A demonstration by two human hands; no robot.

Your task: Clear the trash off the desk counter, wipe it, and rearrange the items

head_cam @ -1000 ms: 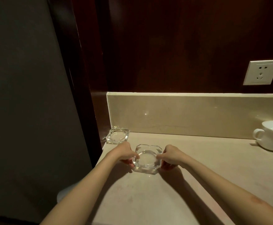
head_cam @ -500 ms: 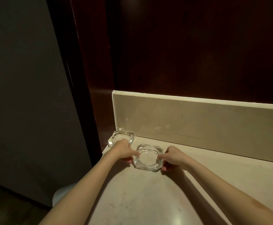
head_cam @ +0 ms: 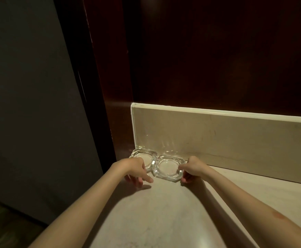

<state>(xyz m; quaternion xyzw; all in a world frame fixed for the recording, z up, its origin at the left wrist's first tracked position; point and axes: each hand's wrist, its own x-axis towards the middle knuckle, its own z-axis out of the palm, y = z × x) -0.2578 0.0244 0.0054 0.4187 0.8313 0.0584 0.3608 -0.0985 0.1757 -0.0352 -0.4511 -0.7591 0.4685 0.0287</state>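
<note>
Table: you stand at its left end, and its pale top carries both glass pieces. Everything below is placed against the backsplash, the one fixed edge here.
Backsplash: the beige upstand along the rear of the table; you appear to be using it as a stop so the glassware lines up square and tucked away, which suits the rearranging part of the task.
Corner ashtray: clear cut glass, set in the angle where the left end of the backsplash meets the dark wood panel, touching or nearly touching the backsplash.
Second ashtray: the piece you are placing. It lies flat on the table just in front of the backsplash, its left edge against the corner ashtray, so the two read as a pair. Both look clean and empty.
Arms: both reach forward from the bottom edge toward the backsplash, forearms bare, wrists low near the table.
Right hand: at the second ashtray's right side, near the foot of the backsplash. Your grip here is a pinch, thumb and fingers curled round the rim.
Left hand: in front of the corner ashtray, over the seam between the two. Its grip is slack: fingers loosely extended toward the table, holding nothing that I can see, though they may brush the glass.
Judgement: the piece looks seated; you likely only need to let go with the right.
</note>
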